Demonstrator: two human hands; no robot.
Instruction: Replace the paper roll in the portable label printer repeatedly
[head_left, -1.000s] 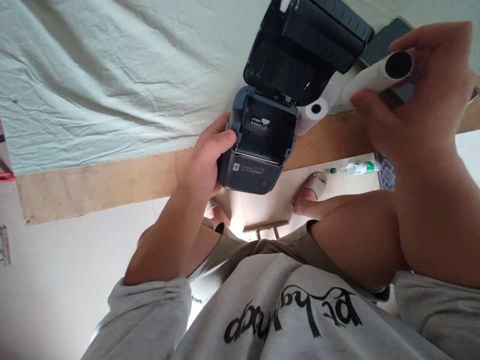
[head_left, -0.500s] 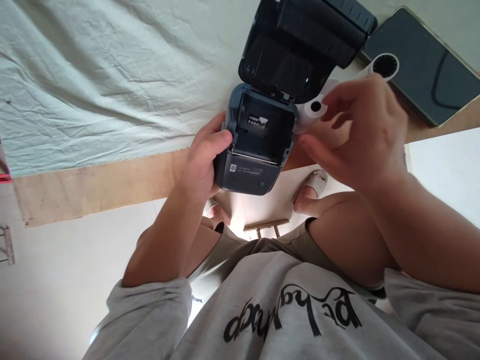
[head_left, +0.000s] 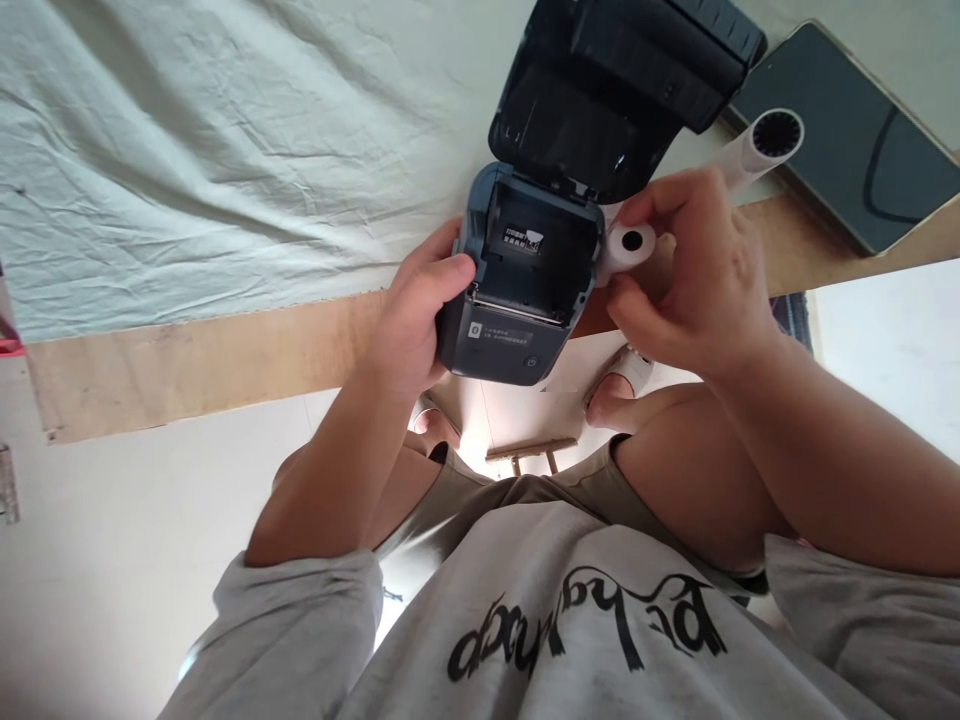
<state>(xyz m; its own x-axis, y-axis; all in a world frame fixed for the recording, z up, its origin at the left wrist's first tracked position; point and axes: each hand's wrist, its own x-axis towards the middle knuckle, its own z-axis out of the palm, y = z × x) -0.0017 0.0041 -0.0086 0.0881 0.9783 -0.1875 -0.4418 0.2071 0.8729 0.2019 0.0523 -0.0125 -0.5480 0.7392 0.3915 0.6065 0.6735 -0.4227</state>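
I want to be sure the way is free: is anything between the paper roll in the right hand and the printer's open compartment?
Nothing visible. The right hand holds the paper roll right beside the printer, whose lid is tipped back, leaving the bay uncovered. The left hand grips only the printer's far side.

We are seeing one printer (head_left: 525, 290), two paper rolls (head_left: 628, 245) (head_left: 757, 145) and one tablet (head_left: 855, 140). We are counting two hands (head_left: 416, 320) (head_left: 697, 280).

printer lid (head_left: 622, 90) cut off at top edge, paper roll (head_left: 628, 245) half hidden by right hand (head_left: 694, 285), printer label (head_left: 523, 238) unreadable
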